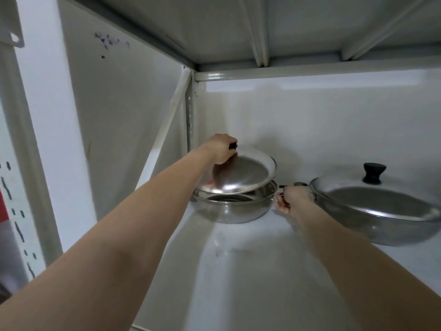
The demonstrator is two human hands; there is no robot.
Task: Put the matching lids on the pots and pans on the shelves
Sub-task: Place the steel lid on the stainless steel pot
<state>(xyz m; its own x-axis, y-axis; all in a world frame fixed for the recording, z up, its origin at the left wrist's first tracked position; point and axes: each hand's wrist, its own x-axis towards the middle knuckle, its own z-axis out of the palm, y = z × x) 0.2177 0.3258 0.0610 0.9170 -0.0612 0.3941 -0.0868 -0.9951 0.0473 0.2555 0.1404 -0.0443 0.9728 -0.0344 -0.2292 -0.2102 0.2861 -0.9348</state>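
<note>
A shallow steel pot (232,207) stands at the back left of the white shelf (250,271). My left hand (220,149) grips the black knob of a steel lid (243,174), which is tilted over the pot: its left edge rests on the rim and its right edge is raised. My right hand (292,199) is closed on the pot's right side handle. To the right stands a wide steel pan (381,220) with its own lid (372,199) and black knob (374,172) seated flat on it.
The shelf above (238,27) hangs low over the pots. A white wall closes the back, and a panel with a diagonal brace (164,130) closes the left side. The pan sits close to the pot's right handle.
</note>
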